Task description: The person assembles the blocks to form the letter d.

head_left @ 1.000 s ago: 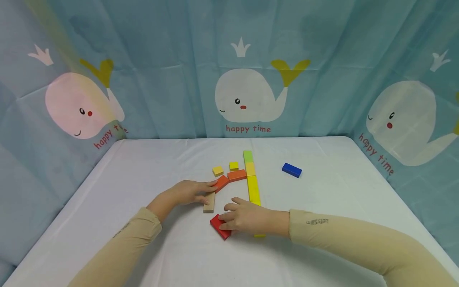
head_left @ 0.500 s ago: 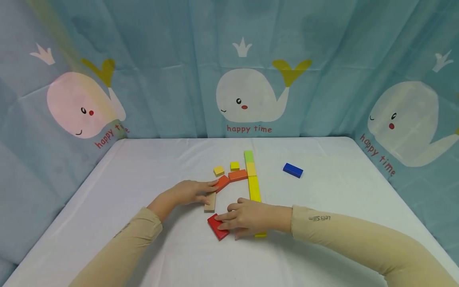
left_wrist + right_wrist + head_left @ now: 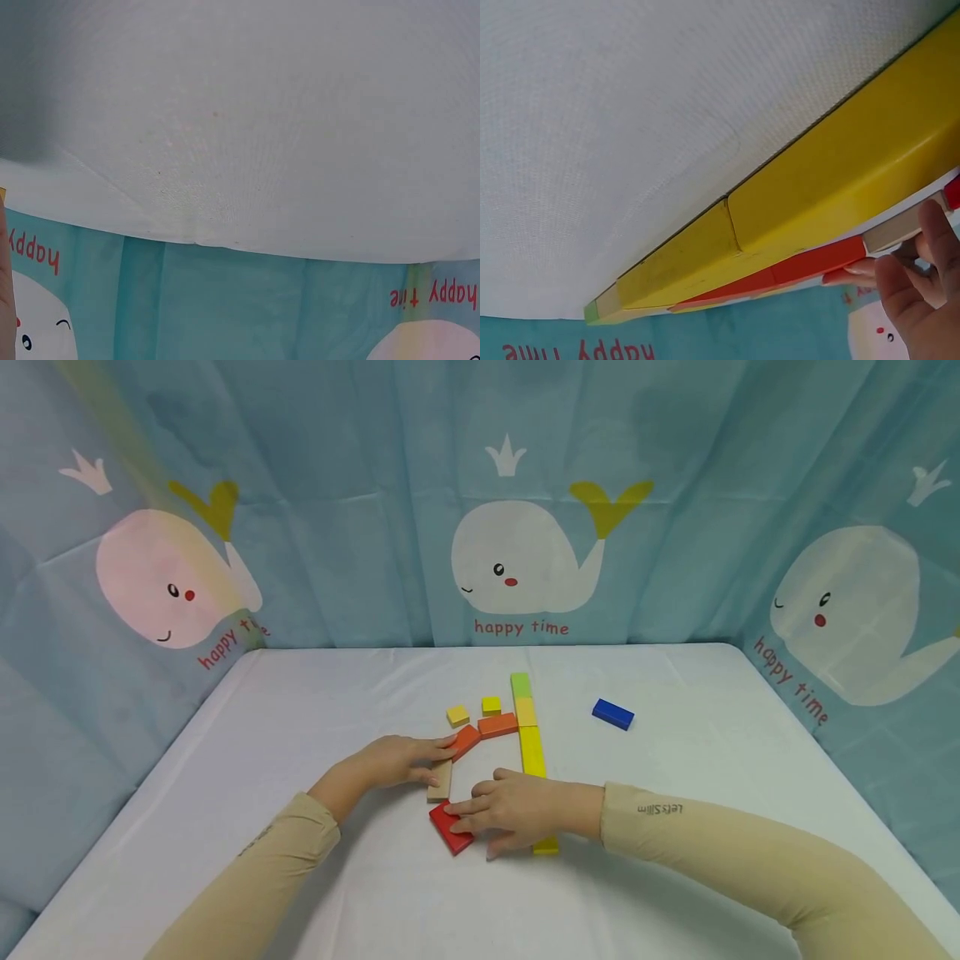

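Right hand (image 3: 513, 812) has a couple of fingers stretched out over the red block (image 3: 448, 835), thumb off to the side and clear of it, so it looks like more of a press than a pinch. That block lies flat on the worktop (image 3: 675, 760), left of the long yellow row (image 3: 532, 752). Long axis is on a slant: one end points away and left, the other back toward the person and right. Compared with a second ago it's slid left and slightly farther away, and the gap to the wooden block (image 3: 444, 783) has pretty much closed; can't tell from above if they actually touch. Left hand (image 3: 390, 762) hasn't really budged: fingers fairly straight onto the slanted orange block (image 3: 468, 742), thumb at the wooden block, which runs nearly straight away from the person. Blue block (image 3: 612, 714) is off to the right, same spot as before.
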`<state>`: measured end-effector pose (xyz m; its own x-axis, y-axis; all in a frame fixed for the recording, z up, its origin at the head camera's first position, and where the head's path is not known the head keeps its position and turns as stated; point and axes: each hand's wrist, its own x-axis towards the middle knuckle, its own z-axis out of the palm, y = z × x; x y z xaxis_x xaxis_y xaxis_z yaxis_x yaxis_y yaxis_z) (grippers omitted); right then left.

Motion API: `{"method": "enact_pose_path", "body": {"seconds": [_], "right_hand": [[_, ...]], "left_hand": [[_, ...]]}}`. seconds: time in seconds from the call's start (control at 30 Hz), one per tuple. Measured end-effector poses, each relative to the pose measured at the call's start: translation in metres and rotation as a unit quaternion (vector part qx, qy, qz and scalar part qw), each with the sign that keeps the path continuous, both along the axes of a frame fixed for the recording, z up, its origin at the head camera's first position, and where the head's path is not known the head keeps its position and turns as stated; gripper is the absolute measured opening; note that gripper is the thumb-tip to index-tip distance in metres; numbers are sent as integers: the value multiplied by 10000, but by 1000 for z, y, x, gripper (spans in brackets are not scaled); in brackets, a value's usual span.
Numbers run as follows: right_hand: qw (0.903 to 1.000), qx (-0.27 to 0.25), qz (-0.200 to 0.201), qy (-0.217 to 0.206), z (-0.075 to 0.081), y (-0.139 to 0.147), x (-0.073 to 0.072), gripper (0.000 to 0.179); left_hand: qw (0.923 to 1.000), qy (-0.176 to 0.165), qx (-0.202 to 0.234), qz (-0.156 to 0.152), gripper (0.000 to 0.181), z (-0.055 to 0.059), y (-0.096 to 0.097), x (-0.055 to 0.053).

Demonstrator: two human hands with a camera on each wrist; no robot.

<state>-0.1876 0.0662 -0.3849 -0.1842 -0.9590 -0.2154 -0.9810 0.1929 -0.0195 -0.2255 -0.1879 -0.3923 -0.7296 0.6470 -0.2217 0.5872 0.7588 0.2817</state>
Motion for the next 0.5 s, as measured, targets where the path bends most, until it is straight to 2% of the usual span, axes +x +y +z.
{"method": "enact_pose_path", "body": {"seconds": [0.5], "right_hand": [[9984, 92, -172, -535, -1, 2, -7, 60]], "left_hand": [[10000, -84, -38, 29, 63, 3, 2, 1]]}}
